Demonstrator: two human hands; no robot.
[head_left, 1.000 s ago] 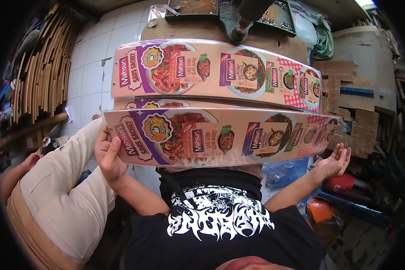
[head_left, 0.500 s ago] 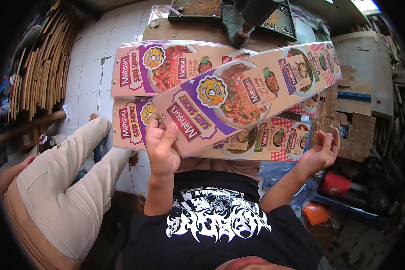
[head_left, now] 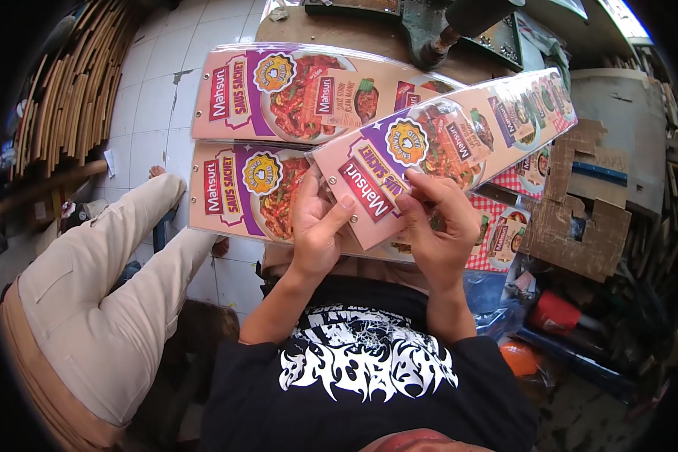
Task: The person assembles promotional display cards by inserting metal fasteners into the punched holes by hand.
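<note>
A glossy printed strip with Mahsuri lettering (head_left: 444, 139) is held up at a slant, its left end low and its right end high. My left hand (head_left: 318, 230) pinches its lower left end beside two small eyelets, thumb on top. My right hand (head_left: 441, 226) is closed at the strip's lower edge, thumb and fingertips together against it. Behind the strip lie two more rows of the same prints, an upper row (head_left: 237, 94) and a lower row (head_left: 230, 192), both with eyelets at their left ends.
A press-like tool (head_left: 437, 49) stands at the top between trays (head_left: 505, 41) of small metal parts. Cut cardboard (head_left: 580, 233) lies at right. Stacked boards (head_left: 75, 90) fill the upper left. Another person's light trousers (head_left: 90, 309) are at left.
The held strip has swung from level to slanted. My right hand has moved left from beyond the strip's right end and closed at its lower edge, near my left hand.
</note>
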